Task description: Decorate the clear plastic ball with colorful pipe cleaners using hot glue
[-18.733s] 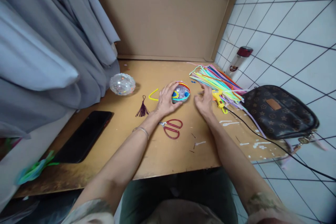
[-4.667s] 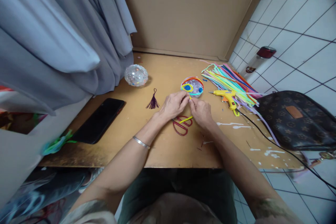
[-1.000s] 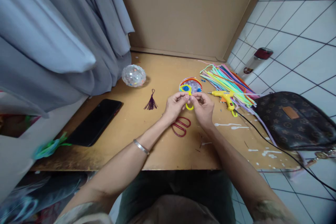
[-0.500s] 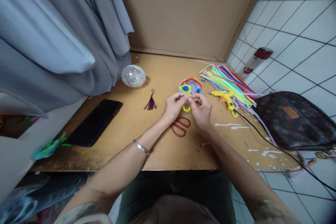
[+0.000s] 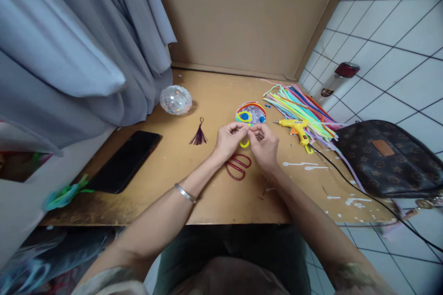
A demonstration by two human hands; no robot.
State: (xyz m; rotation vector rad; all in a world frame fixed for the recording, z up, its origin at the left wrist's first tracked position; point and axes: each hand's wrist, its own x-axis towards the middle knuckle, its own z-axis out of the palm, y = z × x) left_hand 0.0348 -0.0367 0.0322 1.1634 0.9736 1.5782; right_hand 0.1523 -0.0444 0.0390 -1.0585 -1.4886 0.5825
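Observation:
My left hand and my right hand meet at the fingertips above the table, both pinching a yellow pipe cleaner whose curved end hangs below the fingers. Right behind them lies a round decorated piece with a red and yellow rim, a yellow loop and blue spots; my fingers cover its near part. Red-handled scissors lie just below my hands, their blades hidden. A dark purple tassel rests to the left of my left hand.
A yellow glue gun, its cord trailing right, lies by a pile of colourful pipe cleaners. At the right is a brown bag. A clear ball and a black phone are on the left.
Both hands have shifted very slightly to the left, still pinched together. The yellow loop below the fingers has moved slightly left and is more covered.

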